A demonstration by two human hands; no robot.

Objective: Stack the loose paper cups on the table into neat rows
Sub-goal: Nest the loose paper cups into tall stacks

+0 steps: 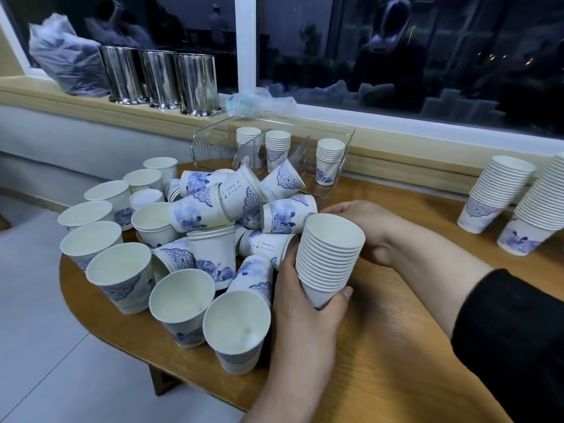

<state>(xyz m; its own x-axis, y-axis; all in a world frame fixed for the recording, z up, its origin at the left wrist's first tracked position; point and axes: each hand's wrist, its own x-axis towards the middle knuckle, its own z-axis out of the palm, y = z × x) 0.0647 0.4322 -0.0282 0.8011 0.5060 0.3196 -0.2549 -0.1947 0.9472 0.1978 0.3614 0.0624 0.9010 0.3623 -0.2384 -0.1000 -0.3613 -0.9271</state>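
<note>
While the left hand (300, 296) wraps its grip around the foot of a nested stack (329, 257), tilting the mouth up and away so another cup can drop in, the right hand (360, 222) reaches to the pile (213, 209) of loose cups; its fingers curl near a fallen cup (287, 216), but I cannot tell whether they clamp it. Upright cups (120, 276) crowd the counter's (381, 346) curved left edge, so a careless sweep might tip one off. Bare wood lies near and right, before two tall stacks (500, 190). Short stacks sit in a clear tray (213, 141).
</note>
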